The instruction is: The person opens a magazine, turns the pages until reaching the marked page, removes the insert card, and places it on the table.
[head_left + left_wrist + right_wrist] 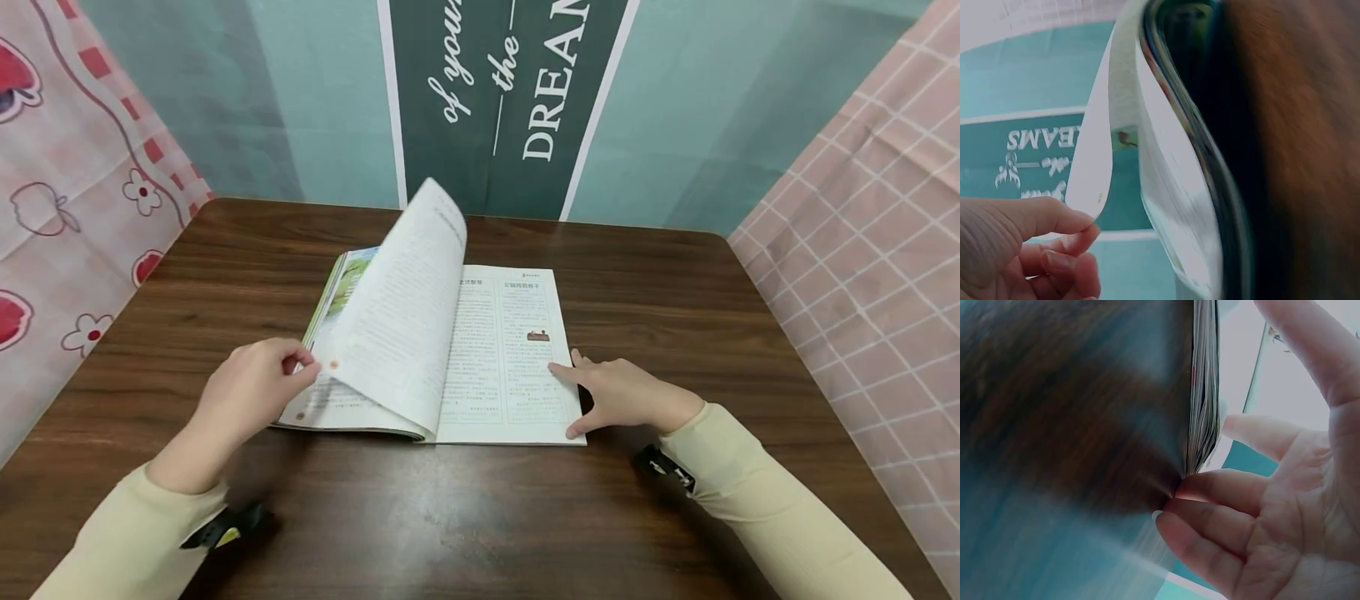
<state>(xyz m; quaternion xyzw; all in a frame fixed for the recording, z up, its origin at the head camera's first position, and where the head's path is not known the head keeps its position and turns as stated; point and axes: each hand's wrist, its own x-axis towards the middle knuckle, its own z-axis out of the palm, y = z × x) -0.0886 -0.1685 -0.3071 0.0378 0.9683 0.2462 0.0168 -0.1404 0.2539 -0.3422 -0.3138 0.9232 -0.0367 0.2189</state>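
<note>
An open magazine (pixel 525 367) with printed text lies on the wooden table. One of its pages (pixel 401 308) is lifted and curves over the left half, its top corner standing up. My left hand (pixel 258 379) pinches this page near its lower outer corner between thumb and index finger; the left wrist view shows the page (pixel 1092 150) ending at those fingertips. At the right edge, my right hand (pixel 622 392) is spread, with thumb and index finger on the right page. In the right wrist view its other fingers (pixel 1222 490) touch the tabletop beside the page stack (pixel 1205 387).
The dark wooden table (pixel 450 517) extends around the magazine. A teal cloth (pixel 330 100) with white lettering hangs behind it, with a fruit-patterned cloth (pixel 82 225) at left and a pink checked cloth (pixel 862 242) at right. Black straps (pixel 667 467) sit at both wrists.
</note>
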